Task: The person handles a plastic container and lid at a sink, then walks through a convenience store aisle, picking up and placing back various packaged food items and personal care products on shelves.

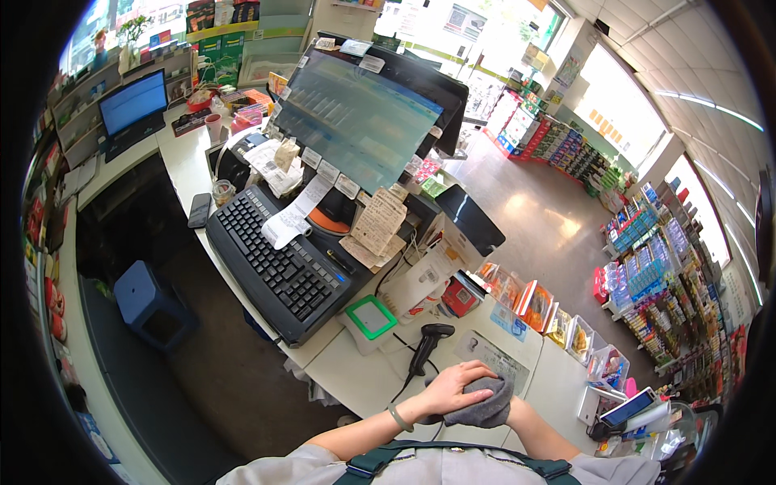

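Grey cloth [487, 411] sits bunched between the two hands, in front of the person's chest at the near edge of the white counter [352, 386]; whether it touches the counter I cannot tell. The hands are together on it: the left hand [459, 389] grips it from above with bent fingers, while the right hand [515, 413] is mostly hidden behind its right side, so I cannot tell how those fingers stand. A bracelet [400, 417] circles the left wrist. Just beyond the left hand lies a black scanner [427, 349], with a green-rimmed box [371, 318] farther to its left. A black keyboard [279, 255] is well to the left of both hands. Clear bins [580, 339] stand beyond the right hand, toward the right.
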`<state>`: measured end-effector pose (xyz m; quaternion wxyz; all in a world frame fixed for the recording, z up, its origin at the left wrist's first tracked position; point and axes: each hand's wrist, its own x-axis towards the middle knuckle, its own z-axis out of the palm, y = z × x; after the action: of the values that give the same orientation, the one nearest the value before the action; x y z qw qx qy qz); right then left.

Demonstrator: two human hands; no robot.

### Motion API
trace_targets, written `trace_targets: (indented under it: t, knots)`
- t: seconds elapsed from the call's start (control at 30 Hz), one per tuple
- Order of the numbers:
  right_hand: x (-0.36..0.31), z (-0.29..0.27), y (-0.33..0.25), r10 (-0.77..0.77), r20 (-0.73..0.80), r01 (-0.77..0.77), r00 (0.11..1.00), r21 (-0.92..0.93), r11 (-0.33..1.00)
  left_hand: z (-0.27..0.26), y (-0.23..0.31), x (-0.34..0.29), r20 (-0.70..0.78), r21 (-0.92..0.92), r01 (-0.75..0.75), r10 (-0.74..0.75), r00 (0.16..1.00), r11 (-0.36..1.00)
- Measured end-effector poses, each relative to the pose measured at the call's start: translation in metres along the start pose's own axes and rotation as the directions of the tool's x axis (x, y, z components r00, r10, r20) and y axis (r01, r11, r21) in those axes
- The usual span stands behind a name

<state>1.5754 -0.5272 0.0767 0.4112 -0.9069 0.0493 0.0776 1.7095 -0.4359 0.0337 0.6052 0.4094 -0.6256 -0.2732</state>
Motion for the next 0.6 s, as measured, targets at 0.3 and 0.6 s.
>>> trace_targets:
  t: [0.3, 0.6]
  knots:
    - [-0.04, -0.028, -0.021, -0.008, 0.134, 0.023, 0.991, -0.118, 0.993, 0.034, 0.004, -0.005, -0.203, 0.352, -0.24, 0.324, 0.924, 0.905]
    - [-0.052, -0.027, -0.025, 0.033, 0.148, -0.015, 0.988, -0.119, 0.993, 0.043, 0.008, -0.006, -0.055, 0.43, -0.24, 0.291, 0.955, 0.87]
